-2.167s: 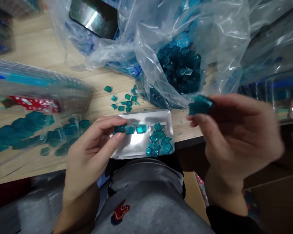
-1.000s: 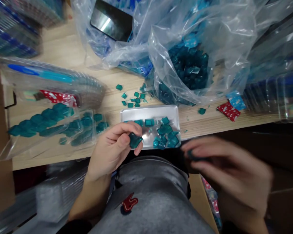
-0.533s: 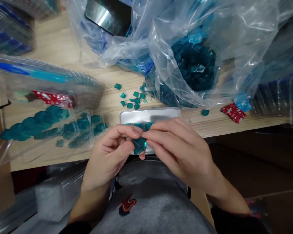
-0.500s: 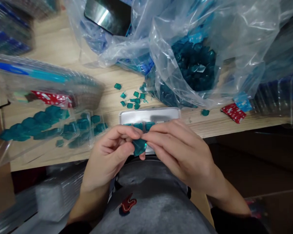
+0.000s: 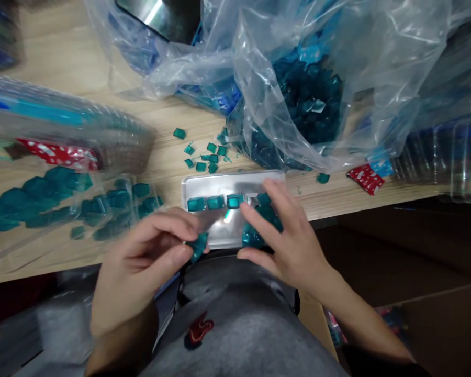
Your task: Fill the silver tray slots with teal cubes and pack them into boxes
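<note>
Between the thumb and fingers of my left hand [image 5: 153, 262] is a teal translucent plastic piece [image 5: 197, 247], near the front left corner of a silver metal tray [image 5: 231, 183]. My right hand [image 5: 288, 241] hangs over the tray's right side with fingers spread. Beneath those fingers lies a cluster of teal pieces [image 5: 251, 236], partly covered by the hand; whether it touches them I cannot tell. Several square teal pieces [image 5: 215, 202] stand in a row across the tray, the right end of the row near my right fingertips.
Small teal bits [image 5: 200, 166] lie behind the tray. A clear plastic bag [image 5: 255, 104] full of teal pieces stands at the back. Clear plastic packaging [image 5: 125, 136] and more teal pieces [image 5: 43, 196] are at left. A red packet [image 5: 366, 179] lies at right.
My hands have come apart. My left hand has moved left with the teal piece, while the right has let go of it and opened over the tray. The view has shifted slightly.
</note>
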Action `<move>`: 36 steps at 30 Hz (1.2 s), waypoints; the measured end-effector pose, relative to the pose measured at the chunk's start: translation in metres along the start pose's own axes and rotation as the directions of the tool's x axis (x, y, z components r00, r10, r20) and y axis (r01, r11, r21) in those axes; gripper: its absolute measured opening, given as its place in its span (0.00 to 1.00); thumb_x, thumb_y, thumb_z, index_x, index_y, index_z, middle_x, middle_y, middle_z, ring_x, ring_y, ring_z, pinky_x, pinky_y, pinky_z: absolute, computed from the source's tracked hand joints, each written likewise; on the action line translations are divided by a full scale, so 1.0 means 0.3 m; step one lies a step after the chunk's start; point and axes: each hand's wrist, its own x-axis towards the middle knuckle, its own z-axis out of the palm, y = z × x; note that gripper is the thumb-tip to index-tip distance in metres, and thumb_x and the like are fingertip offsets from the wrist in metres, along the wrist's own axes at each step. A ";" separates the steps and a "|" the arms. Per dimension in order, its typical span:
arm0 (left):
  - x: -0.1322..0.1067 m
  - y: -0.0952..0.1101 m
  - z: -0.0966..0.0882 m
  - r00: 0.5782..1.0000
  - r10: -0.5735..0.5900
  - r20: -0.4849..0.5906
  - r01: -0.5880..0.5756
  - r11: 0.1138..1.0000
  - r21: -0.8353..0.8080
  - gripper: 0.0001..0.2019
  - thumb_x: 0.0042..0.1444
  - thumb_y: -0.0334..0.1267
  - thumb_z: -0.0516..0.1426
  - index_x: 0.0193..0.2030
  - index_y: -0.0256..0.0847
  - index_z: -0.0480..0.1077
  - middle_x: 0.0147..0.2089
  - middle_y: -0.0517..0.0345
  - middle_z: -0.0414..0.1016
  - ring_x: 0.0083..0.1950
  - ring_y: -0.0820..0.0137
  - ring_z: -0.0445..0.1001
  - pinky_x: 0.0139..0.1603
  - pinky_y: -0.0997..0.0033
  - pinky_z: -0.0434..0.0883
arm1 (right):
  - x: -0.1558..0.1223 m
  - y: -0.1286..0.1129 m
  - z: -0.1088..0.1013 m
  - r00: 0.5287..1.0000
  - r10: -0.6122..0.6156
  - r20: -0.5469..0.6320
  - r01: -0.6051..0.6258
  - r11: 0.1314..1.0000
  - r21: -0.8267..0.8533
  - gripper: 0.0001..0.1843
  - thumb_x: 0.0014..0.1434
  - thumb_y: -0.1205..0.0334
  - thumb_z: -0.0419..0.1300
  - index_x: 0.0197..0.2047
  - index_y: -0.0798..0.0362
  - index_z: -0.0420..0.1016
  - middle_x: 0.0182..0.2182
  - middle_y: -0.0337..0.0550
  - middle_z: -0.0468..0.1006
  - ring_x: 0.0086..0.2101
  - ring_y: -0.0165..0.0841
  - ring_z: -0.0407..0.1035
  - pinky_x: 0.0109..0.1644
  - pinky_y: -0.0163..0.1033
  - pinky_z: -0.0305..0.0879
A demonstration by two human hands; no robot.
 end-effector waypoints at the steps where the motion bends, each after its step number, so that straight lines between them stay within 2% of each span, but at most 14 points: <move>1: 0.007 -0.006 0.005 0.997 0.045 -0.063 -0.041 0.998 0.056 0.04 0.62 0.32 0.59 0.41 0.44 0.73 0.39 0.60 0.75 0.41 0.74 0.75 0.37 0.78 0.75 | -0.010 -0.006 0.018 0.999 -0.033 0.011 0.033 0.999 -0.025 0.26 0.66 0.47 0.55 0.55 0.61 0.71 0.58 0.66 0.70 0.62 0.52 0.62 0.60 0.59 0.67; 3: 0.029 -0.009 0.026 0.981 0.170 -0.092 -0.148 0.967 0.208 0.08 0.60 0.27 0.60 0.43 0.43 0.73 0.40 0.62 0.75 0.45 0.76 0.75 0.42 0.81 0.73 | -0.028 -0.020 0.049 0.996 -0.087 -0.037 0.084 0.994 -0.063 0.20 0.66 0.53 0.57 0.51 0.62 0.74 0.53 0.61 0.75 0.59 0.49 0.65 0.61 0.55 0.68; 4: 0.044 -0.008 0.040 0.970 0.235 -0.059 -0.207 0.931 0.300 0.10 0.59 0.25 0.60 0.45 0.43 0.73 0.41 0.62 0.75 0.46 0.77 0.74 0.45 0.82 0.72 | -0.037 -0.025 0.061 0.991 -0.111 -0.080 0.105 0.992 -0.072 0.17 0.66 0.56 0.58 0.49 0.61 0.75 0.49 0.58 0.78 0.57 0.46 0.67 0.60 0.51 0.69; 7: 0.093 -0.003 0.084 0.919 0.361 0.158 -0.387 0.755 0.528 0.12 0.60 0.25 0.60 0.50 0.38 0.71 0.47 0.57 0.75 0.51 0.76 0.73 0.55 0.79 0.69 | -0.059 -0.034 0.082 0.974 -0.128 -0.189 0.117 0.991 -0.073 0.10 0.67 0.63 0.57 0.46 0.58 0.75 0.42 0.48 0.81 0.51 0.38 0.69 0.55 0.44 0.72; 9: 0.122 -0.005 0.103 0.883 0.377 0.279 -0.467 0.649 0.601 0.12 0.63 0.26 0.57 0.52 0.34 0.70 0.48 0.53 0.74 0.53 0.74 0.72 0.56 0.76 0.68 | -0.069 -0.035 0.088 0.972 -0.086 -0.218 0.075 0.996 -0.056 0.09 0.67 0.62 0.57 0.46 0.55 0.76 0.40 0.46 0.81 0.49 0.37 0.69 0.54 0.44 0.72; 14: 0.158 -0.010 0.101 0.867 0.275 0.416 -0.498 0.511 0.701 0.12 0.65 0.31 0.54 0.55 0.38 0.69 0.48 0.52 0.76 0.49 0.63 0.71 0.53 0.61 0.68 | -0.080 -0.045 0.094 0.970 0.023 -0.243 -0.025 1.000 -0.005 0.12 0.67 0.60 0.57 0.49 0.57 0.75 0.40 0.48 0.80 0.48 0.36 0.69 0.55 0.44 0.72; 19: 0.175 -0.005 0.097 0.811 0.257 0.525 -0.577 0.495 0.650 0.15 0.65 0.28 0.52 0.58 0.39 0.67 0.50 0.49 0.74 0.51 0.62 0.69 0.52 0.59 0.68 | -0.085 -0.055 0.100 0.969 0.077 -0.235 -0.071 0.997 0.034 0.13 0.65 0.62 0.58 0.50 0.58 0.75 0.43 0.50 0.78 0.50 0.39 0.68 0.56 0.46 0.72; 23: 0.193 -0.016 0.119 0.809 0.266 0.524 -0.582 0.486 0.652 0.14 0.66 0.32 0.53 0.58 0.41 0.68 0.48 0.51 0.74 0.49 0.62 0.70 0.49 0.60 0.69 | -0.083 -0.051 0.089 0.973 0.056 -0.225 -0.034 0.994 0.100 0.12 0.66 0.65 0.55 0.49 0.61 0.74 0.43 0.51 0.79 0.51 0.39 0.69 0.57 0.45 0.71; 25: 0.193 -0.024 0.120 0.811 0.272 0.518 -0.582 0.472 0.662 0.15 0.66 0.34 0.53 0.59 0.43 0.68 0.49 0.51 0.75 0.49 0.61 0.71 0.49 0.59 0.69 | -0.075 -0.050 0.072 0.971 0.087 -0.221 -0.058 0.989 0.134 0.12 0.66 0.67 0.55 0.49 0.64 0.74 0.44 0.54 0.79 0.50 0.39 0.70 0.56 0.45 0.71; 28: 0.164 -0.027 0.097 0.845 0.312 0.435 -0.535 0.501 0.680 0.20 0.65 0.33 0.55 0.64 0.47 0.64 0.53 0.51 0.73 0.53 0.62 0.71 0.52 0.59 0.68 | -0.058 -0.054 0.032 0.968 0.148 -0.204 -0.123 0.984 0.129 0.13 0.68 0.66 0.54 0.49 0.65 0.74 0.44 0.56 0.80 0.49 0.39 0.72 0.54 0.44 0.72; 31: 0.109 -0.021 0.074 0.874 0.385 0.297 -0.471 0.519 0.713 0.23 0.62 0.29 0.58 0.62 0.48 0.66 0.51 0.53 0.75 0.51 0.64 0.72 0.51 0.61 0.67 | -0.043 -0.059 -0.006 0.962 0.225 -0.153 -0.230 0.973 -0.020 0.12 0.67 0.65 0.56 0.50 0.60 0.74 0.43 0.51 0.82 0.47 0.38 0.73 0.53 0.45 0.69; 32: 0.091 -0.019 0.075 0.864 0.404 0.301 -0.485 0.501 0.717 0.21 0.61 0.28 0.59 0.60 0.47 0.67 0.49 0.54 0.76 0.48 0.64 0.72 0.50 0.61 0.67 | -0.040 -0.059 -0.013 0.956 0.259 -0.139 -0.270 0.960 -0.073 0.11 0.67 0.65 0.57 0.50 0.59 0.74 0.41 0.48 0.83 0.46 0.38 0.73 0.53 0.45 0.68; 34: 0.061 -0.022 0.095 0.831 0.404 0.382 -0.544 0.452 0.707 0.18 0.60 0.28 0.60 0.57 0.44 0.69 0.47 0.53 0.78 0.47 0.62 0.72 0.50 0.59 0.66 | -0.036 -0.059 -0.019 0.947 0.300 -0.117 -0.314 0.941 -0.124 0.11 0.66 0.63 0.59 0.50 0.56 0.74 0.39 0.45 0.83 0.43 0.37 0.73 0.52 0.46 0.65; 36: 0.043 -0.034 0.131 0.810 0.399 0.429 -0.579 0.435 0.690 0.17 0.60 0.33 0.60 0.56 0.40 0.68 0.48 0.52 0.78 0.49 0.60 0.72 0.52 0.58 0.64 | -0.035 -0.056 -0.014 0.949 0.296 -0.111 -0.305 0.949 -0.083 0.10 0.66 0.65 0.58 0.50 0.54 0.74 0.38 0.44 0.83 0.42 0.37 0.73 0.50 0.45 0.65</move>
